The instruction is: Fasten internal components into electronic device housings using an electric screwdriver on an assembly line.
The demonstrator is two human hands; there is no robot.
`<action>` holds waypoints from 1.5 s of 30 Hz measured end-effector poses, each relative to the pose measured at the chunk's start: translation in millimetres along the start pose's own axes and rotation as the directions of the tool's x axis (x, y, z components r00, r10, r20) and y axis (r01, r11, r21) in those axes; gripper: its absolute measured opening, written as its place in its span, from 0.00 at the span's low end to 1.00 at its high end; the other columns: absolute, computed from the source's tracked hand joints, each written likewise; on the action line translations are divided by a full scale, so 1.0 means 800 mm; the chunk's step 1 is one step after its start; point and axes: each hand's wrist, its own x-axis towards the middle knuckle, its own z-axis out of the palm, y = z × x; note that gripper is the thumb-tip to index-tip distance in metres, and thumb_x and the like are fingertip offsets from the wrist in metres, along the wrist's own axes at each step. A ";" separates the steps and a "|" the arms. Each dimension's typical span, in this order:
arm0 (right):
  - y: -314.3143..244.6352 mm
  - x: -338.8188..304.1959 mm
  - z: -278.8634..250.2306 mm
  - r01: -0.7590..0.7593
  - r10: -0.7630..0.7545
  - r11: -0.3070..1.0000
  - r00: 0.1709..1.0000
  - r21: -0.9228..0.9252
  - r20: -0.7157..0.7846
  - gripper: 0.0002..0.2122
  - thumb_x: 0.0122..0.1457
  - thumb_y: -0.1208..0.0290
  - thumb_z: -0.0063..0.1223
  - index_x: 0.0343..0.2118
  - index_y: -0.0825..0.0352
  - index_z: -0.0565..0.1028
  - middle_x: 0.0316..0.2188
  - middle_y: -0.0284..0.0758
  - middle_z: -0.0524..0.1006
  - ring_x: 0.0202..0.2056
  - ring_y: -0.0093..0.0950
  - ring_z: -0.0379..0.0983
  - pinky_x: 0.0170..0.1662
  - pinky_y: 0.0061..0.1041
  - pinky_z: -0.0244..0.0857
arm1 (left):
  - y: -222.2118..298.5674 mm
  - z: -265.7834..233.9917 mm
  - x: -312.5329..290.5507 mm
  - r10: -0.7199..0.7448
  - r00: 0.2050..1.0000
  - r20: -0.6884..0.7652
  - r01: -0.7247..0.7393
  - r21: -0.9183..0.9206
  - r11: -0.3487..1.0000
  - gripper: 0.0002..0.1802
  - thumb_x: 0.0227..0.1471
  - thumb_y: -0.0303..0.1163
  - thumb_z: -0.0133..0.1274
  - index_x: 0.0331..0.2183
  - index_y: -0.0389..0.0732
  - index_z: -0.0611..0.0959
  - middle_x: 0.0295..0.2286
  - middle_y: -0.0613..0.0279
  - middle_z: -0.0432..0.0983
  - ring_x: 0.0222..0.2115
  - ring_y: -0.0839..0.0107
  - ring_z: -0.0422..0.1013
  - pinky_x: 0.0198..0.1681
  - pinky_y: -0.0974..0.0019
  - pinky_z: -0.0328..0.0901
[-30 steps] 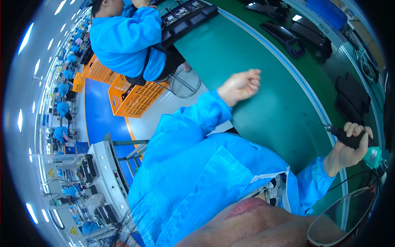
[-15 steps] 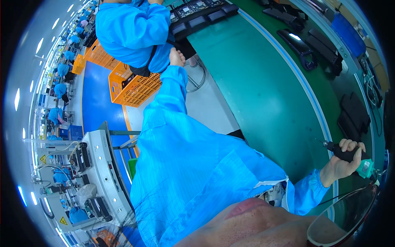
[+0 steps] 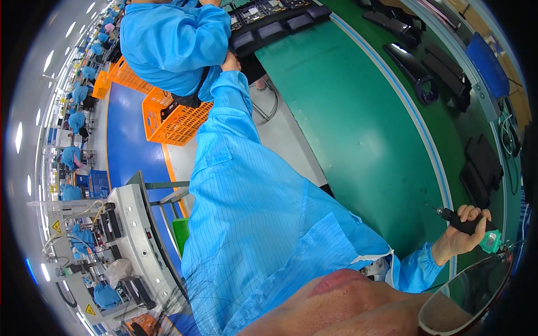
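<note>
My left arm reaches out to a co-worker in a blue smock [image 3: 168,45]. My left hand [image 3: 230,62] is at that person's sleeve; its fingers are hidden, so a touch cannot be told. At the lower right, my right hand [image 3: 466,231] wraps around a black and green electric screwdriver [image 3: 465,224]. Its thin bit points left, above the green table [image 3: 358,129]. A blue-and-white strip [image 3: 417,115] runs along the table beside the tool.
Near the co-worker lies a black tray with circuit boards [image 3: 269,19]. Black plastic housings [image 3: 412,73] and dark flat parts [image 3: 482,168] are past the strip. Orange crates [image 3: 179,123] stand on the floor. A grey machine bench [image 3: 140,241] is at the left.
My left hand has moved up against the co-worker's sleeve, and its fingers are now out of sight. The view has shifted slightly; my right hand still grips the screwdriver.
</note>
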 end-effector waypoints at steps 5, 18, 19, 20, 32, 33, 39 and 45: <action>0.006 -0.001 -0.003 -0.024 0.024 1.000 1.000 0.015 -0.004 0.12 0.57 0.62 0.50 0.37 0.64 0.67 0.20 0.30 0.63 0.22 0.22 0.59 0.30 0.25 0.56 | 0.005 -0.004 0.017 -0.027 0.998 -0.048 0.028 0.028 0.999 0.16 0.59 0.39 0.39 0.20 0.47 0.65 0.13 0.69 0.54 0.09 0.77 0.49 0.11 0.74 0.41; 0.006 -0.005 -0.002 -0.022 0.022 1.000 0.999 0.005 -0.047 0.11 0.57 0.63 0.49 0.37 0.65 0.67 0.20 0.31 0.63 0.21 0.21 0.58 0.30 0.24 0.57 | -0.024 -0.036 -0.001 -0.270 0.961 0.060 0.275 -0.328 0.904 0.22 0.59 0.43 0.40 0.16 0.50 0.56 0.11 0.72 0.43 0.08 0.78 0.41 0.11 0.73 0.36; 0.005 -0.005 -0.002 -0.025 0.026 0.999 0.998 0.025 -0.051 0.11 0.57 0.63 0.49 0.37 0.65 0.67 0.20 0.31 0.62 0.21 0.21 0.58 0.29 0.24 0.56 | -0.022 -0.040 -0.003 -0.292 0.955 0.040 0.289 -0.325 0.900 0.22 0.59 0.42 0.40 0.16 0.50 0.56 0.11 0.72 0.43 0.08 0.78 0.40 0.12 0.73 0.35; 0.004 -0.005 -0.003 -0.027 0.030 0.999 0.998 0.045 -0.055 0.12 0.57 0.63 0.49 0.37 0.65 0.67 0.20 0.31 0.62 0.21 0.21 0.58 0.29 0.24 0.56 | -0.022 -0.044 -0.006 -0.289 0.956 0.040 0.287 -0.324 0.901 0.22 0.59 0.42 0.40 0.16 0.50 0.56 0.11 0.72 0.43 0.08 0.78 0.40 0.12 0.73 0.35; -0.008 -0.001 0.001 -0.031 0.039 0.984 0.998 0.173 -0.047 0.11 0.58 0.64 0.48 0.37 0.67 0.68 0.19 0.31 0.61 0.21 0.22 0.56 0.28 0.25 0.54 | -0.062 -0.079 -0.057 -0.346 0.925 0.155 0.377 -0.277 0.884 0.25 0.63 0.44 0.35 0.14 0.53 0.55 0.09 0.74 0.42 0.08 0.79 0.39 0.13 0.71 0.33; -0.009 0.000 0.001 -0.029 0.036 0.984 0.999 0.174 -0.035 0.11 0.58 0.64 0.48 0.37 0.67 0.68 0.19 0.31 0.61 0.21 0.22 0.56 0.28 0.25 0.54 | -0.065 -0.080 -0.059 -0.360 0.922 0.141 0.386 -0.282 0.879 0.25 0.63 0.45 0.36 0.14 0.52 0.56 0.09 0.74 0.42 0.09 0.79 0.39 0.14 0.71 0.33; -0.002 0.002 0.002 -0.062 0.054 0.980 0.997 0.187 0.049 0.11 0.58 0.64 0.48 0.36 0.68 0.69 0.19 0.31 0.61 0.22 0.23 0.56 0.28 0.25 0.53 | -0.098 -0.122 -0.067 -0.392 0.887 0.245 0.452 -0.285 0.845 0.26 0.63 0.44 0.37 0.14 0.53 0.54 0.09 0.75 0.42 0.09 0.79 0.38 0.13 0.71 0.32; -0.001 0.014 -0.048 -0.174 0.109 0.914 0.976 0.366 0.191 0.07 0.59 0.70 0.49 0.33 0.68 0.70 0.20 0.35 0.60 0.23 0.28 0.57 0.32 0.31 0.55 | -0.137 -0.117 -0.092 -0.429 0.864 0.264 0.499 -0.333 0.800 0.24 0.61 0.40 0.40 0.15 0.52 0.57 0.11 0.75 0.42 0.09 0.79 0.40 0.13 0.72 0.35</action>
